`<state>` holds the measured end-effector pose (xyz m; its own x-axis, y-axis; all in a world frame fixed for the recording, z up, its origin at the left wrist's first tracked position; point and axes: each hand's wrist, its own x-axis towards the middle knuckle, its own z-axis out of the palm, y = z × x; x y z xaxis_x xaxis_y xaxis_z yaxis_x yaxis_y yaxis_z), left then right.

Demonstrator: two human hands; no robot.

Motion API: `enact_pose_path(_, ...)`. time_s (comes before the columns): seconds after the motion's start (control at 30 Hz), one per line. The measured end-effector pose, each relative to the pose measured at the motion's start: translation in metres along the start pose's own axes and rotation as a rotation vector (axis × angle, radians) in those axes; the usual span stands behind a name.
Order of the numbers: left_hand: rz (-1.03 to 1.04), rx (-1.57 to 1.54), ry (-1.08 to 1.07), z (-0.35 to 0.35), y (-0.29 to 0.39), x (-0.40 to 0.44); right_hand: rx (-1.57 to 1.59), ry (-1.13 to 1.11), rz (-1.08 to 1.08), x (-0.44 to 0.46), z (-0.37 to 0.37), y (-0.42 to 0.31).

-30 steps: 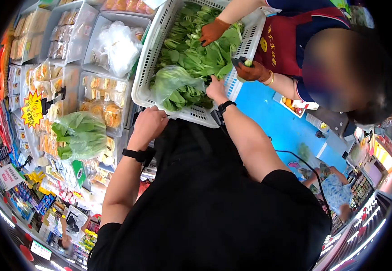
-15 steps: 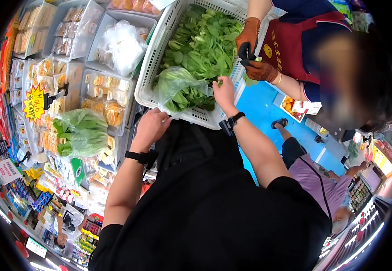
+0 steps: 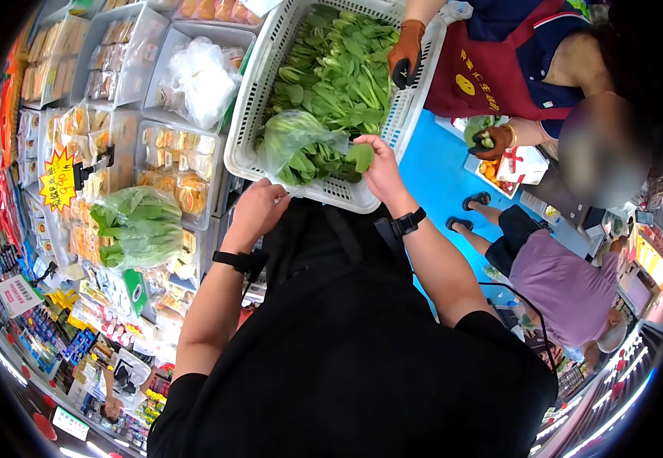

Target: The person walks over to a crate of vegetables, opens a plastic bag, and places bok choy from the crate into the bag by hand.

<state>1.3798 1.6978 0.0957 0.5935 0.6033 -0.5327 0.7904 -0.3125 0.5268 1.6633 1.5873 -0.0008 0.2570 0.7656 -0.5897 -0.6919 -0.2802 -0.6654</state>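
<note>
A white perforated basket (image 3: pixel 238 145) holds loose leafy greens (image 3: pixel 335 65). At its near end lies a clear plastic bag (image 3: pixel 295 137) partly filled with greens, with leaves sticking out on the right. My left hand (image 3: pixel 259 208) is closed in a pinch at the bag's near edge, just outside the basket rim. Over the basket's near right corner, my right hand (image 3: pixel 382 169) is closed on a green leaf (image 3: pixel 359 157) beside the bag's mouth. Whether its fingers also catch the plastic, I cannot tell.
Bins of packaged bread (image 3: pixel 183 164) stand on the left, with a bagged bunch of greens (image 3: pixel 139 225) on top and a price sign (image 3: pixel 60 178). A co-worker's gloved hand (image 3: pixel 406 53) is at the basket's right rim; the other glove (image 3: pixel 497 141) holds greens. Another person (image 3: pixel 560 278) stands right.
My right hand has shifted slightly and now grips a leaf by the bag. The co-worker's gloved hands have separated, one moving right with greens. My left hand stays nearly still.
</note>
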Motion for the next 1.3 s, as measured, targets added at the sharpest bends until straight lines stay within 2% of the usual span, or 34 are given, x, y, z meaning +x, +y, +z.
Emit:
enact_pose_path(0.1, 0.022, 0.021, 0.037, 0.001, 0.000, -0.005, -0.051, -0.103, -0.037, 0.002, -0.003, 0.000)
enact_pose_path(0.17, 0.026, 0.053, 0.039, 0.003, 0.001, -0.007, 0.170, -0.169, 0.199, 0.003, 0.003, -0.004)
enact_pose_path(0.2, 0.034, 0.082, 0.040, 0.004, 0.003, -0.007, 0.170, -0.171, 0.197, 0.003, 0.007, -0.003)
enact_pose_path(0.27, 0.012, 0.133, 0.100, 0.003, 0.008, 0.002, -0.093, -0.134, 0.270, 0.003, 0.014, 0.002)
enact_pose_path(0.3, -0.011, 0.182, 0.158, 0.002, 0.012, 0.010, -0.301, -0.153, 0.158, 0.012, 0.008, 0.019)
enact_pose_path(0.33, -0.012, 0.179, 0.159, 0.003, 0.014, 0.020, -0.304, -0.153, 0.159, 0.010, 0.011, 0.019)
enact_pose_path(0.4, -0.033, 0.092, 0.308, 0.004, 0.019, 0.047, -0.582, -0.178, 0.025, 0.003, 0.018, 0.015)
enact_pose_path(0.47, 0.000, 0.109, 0.318, 0.015, 0.017, 0.073, -0.626, -0.146, 0.086, -0.001, 0.019, 0.014)
enact_pose_path(0.53, 0.034, 0.130, 0.330, 0.027, 0.008, 0.092, -0.823, 0.028, 0.116, -0.004, 0.022, 0.017)
enact_pose_path(0.63, 0.044, 0.234, 0.202, 0.042, -0.005, 0.111, -0.874, -0.005, 0.170, -0.005, 0.020, 0.018)
enact_pose_path(0.7, -0.064, 0.062, 0.311, 0.047, -0.010, 0.118, -0.760, 0.002, 0.157, 0.004, 0.022, 0.032)
enact_pose_path(0.77, -0.041, -0.021, 0.375, 0.047, -0.016, 0.120, -0.644, 0.011, 0.145, 0.017, 0.024, 0.053)
enact_pose_path(0.83, -0.019, -0.103, 0.441, 0.044, -0.017, 0.119, -0.633, 0.043, -0.011, 0.034, 0.034, 0.070)
enact_pose_path(0.87, -0.027, -0.160, 0.441, 0.041, -0.014, 0.117, -0.631, 0.044, -0.012, 0.038, 0.045, 0.071)
enact_pose_path(0.93, -0.034, -0.218, 0.438, 0.038, -0.013, 0.117, -0.210, 0.111, 0.124, 0.044, 0.060, 0.074)
enact_pose_path(1.0, -0.017, -0.257, 0.477, 0.037, -0.018, 0.120, -0.203, 0.096, 0.138, 0.043, 0.061, 0.073)
enact_pose_path(1.07, -0.016, -0.258, 0.483, 0.033, -0.016, 0.121, -0.885, 0.140, -0.142, 0.028, 0.059, 0.065)
enact_pose_path(1.1, -0.020, -0.258, 0.490, 0.031, -0.015, 0.121, -1.034, 0.151, -0.389, 0.020, 0.059, 0.059)
enact_pose_path(1.13, -0.023, -0.263, 0.490, 0.030, -0.015, 0.122, -1.040, 0.149, -0.387, 0.019, 0.062, 0.053)
enact_pose_path(1.2, 0.018, -0.279, 0.480, 0.028, -0.015, 0.125, -1.250, 0.203, -0.634, 0.018, 0.068, 0.040)
enact_pose_path(1.23, 0.016, -0.282, 0.485, 0.028, -0.014, 0.126, -1.253, 0.199, -0.637, 0.025, 0.068, 0.039)
enact_pose_path(1.3, -0.018, -0.328, 0.474, 0.028, -0.016, 0.126, -1.465, 0.114, -0.745, 0.042, 0.069, 0.039)
